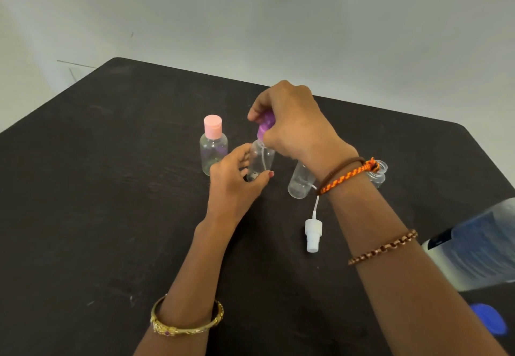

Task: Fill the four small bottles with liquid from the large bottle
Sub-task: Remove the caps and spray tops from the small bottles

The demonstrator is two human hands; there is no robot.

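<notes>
A: Where is the bottle you are working on sitting, and which way is it pointing?

B: You are holding the small clear bottle [260, 161] near the middle of the dark table [97, 188]. Its long axis is running nearly upright, leaning slightly, neck up. A thin white dip tube is showing inside it.

A: Hands?

B: Your left hand [237, 177] is wrapping the lower body of that bottle, thumb across the front, fingers behind. Your right hand [289, 121] is arching over from above, wrist bent down, fingertips pinching the purple cap [264, 127] at the neck. Whether the cap is seated or lifted, I cannot tell.

A: The other bottles?

B: The pink-capped bottle [213, 146] is standing upright just to the left, cap closed. An uncapped clear bottle [301, 180] is standing right of the held one, partly hidden by your right wrist. A fourth small bottle [378, 173], open-mouthed, is peeking out beyond the braided orange bracelet [348, 174]. A white spray pump [313, 234] is lying on the table, nozzle end toward you, its tube pointing away.

A: The large bottle?

B: The large bottle [479, 247] is lying near the right edge, long axis slanting from lower left to upper right. It is bearing a dark label, too blurred to read. A blue cap [489, 322] is resting nearer to you.

A: Any readable writing?

B: None is legible.
</notes>
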